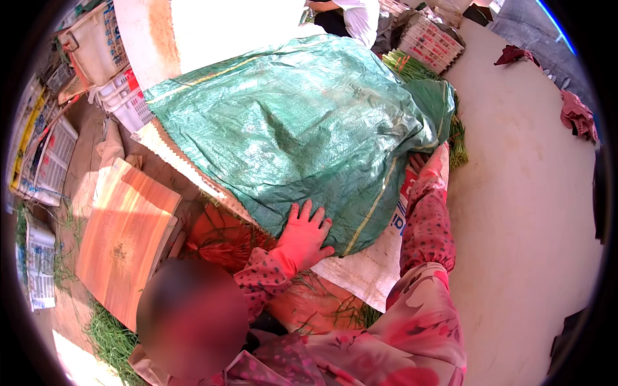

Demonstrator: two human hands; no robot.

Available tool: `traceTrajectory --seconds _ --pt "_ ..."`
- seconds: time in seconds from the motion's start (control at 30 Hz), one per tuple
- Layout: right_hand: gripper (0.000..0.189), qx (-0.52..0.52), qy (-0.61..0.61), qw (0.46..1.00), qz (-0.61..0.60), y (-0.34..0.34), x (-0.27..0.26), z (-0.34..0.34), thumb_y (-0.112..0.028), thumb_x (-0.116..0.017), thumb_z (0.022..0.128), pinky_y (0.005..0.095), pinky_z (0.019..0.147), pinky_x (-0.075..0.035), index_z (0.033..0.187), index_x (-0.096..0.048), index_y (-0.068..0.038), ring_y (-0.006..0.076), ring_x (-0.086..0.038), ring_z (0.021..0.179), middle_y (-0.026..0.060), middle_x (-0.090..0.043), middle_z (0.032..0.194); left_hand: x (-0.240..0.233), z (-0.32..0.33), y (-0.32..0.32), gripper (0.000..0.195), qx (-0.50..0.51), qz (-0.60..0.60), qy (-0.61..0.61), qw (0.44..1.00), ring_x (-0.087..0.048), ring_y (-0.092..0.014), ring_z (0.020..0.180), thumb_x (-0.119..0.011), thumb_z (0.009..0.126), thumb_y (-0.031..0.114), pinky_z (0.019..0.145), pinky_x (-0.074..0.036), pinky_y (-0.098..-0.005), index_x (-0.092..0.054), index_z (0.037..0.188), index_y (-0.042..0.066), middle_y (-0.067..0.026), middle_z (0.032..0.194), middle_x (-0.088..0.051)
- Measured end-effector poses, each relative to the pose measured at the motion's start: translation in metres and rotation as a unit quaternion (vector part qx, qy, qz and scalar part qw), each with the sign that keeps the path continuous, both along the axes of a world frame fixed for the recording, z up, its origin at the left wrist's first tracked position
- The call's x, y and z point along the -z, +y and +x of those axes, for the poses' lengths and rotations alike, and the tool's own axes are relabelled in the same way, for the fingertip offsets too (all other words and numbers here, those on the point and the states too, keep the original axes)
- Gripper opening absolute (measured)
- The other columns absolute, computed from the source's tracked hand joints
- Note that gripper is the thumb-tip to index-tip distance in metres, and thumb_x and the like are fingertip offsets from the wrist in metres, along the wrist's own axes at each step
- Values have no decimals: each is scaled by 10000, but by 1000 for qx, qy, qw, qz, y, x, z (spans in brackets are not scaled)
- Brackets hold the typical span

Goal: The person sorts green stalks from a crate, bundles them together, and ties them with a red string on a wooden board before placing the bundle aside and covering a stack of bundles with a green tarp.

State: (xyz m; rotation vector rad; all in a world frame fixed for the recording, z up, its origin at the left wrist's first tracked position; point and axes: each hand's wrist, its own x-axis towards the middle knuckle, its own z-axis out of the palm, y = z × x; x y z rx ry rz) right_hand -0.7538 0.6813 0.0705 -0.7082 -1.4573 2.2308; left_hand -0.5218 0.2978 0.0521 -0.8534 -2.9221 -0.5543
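A green woven plastic sheet with yellow stripes lies rumpled over a board or table in front of me. My left hand, in a pink-red glove, rests flat on its near edge with fingers apart. My right hand reaches to the sheet's right edge, beside a folded corner. Its fingers are partly hidden there, so a grip cannot be made out. Under the near edge shows a white printed sack or sheet. Bundled green stalks stick out at the far right side, and more stalks show below the fold.
A wooden board stands at the left, near loose green stalks. Red plastic bags lie below the table edge. White plastic crates are stacked at left. A person in white is at the far side. Cloths lie at right.
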Motion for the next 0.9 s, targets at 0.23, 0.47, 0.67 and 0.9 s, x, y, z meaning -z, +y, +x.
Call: traceTrajectory --seconds 0.23,0.47,0.67,0.9 --pt "558 -75 -72 992 72 -27 31 9 -566 -544 854 389 824 -483 1218 -523 -143 233 -617 1000 52 -615 1122 -54 -40 -126 332 -183 245 205 930 -594 -301 1030 -673 808 233 895 -466 -367 -627 1066 29 -151 1058 -636" --pt "602 -118 -80 987 78 -39 44 30 -446 -571 880 378 862 -494 1317 -409 -67 269 -583 1068 120 -557 1217 -66 -114 -306 351 -428 61 278 858 -586 -280 1052 -592 831 283 900 -455 -379 -619 1110 72 -130 1110 -630" --pt "722 -193 -120 971 74 -57 36 62 -509 -566 866 398 934 -438 1398 -321 -86 258 -495 1186 134 -504 1304 -41 -167 -411 650 -555 152 107 811 -571 -326 1090 -687 710 420 930 -435 -396 -559 1148 -42 -206 1116 -621" --pt "674 -179 -160 966 96 -53 32 59 -512 -633 822 372 857 -467 1329 -410 -127 254 -522 1135 108 -546 1242 2 -197 -420 433 -408 492 -68 766 -625 -226 817 -761 701 288 759 -495 -326 -651 972 -32 -127 883 -662"
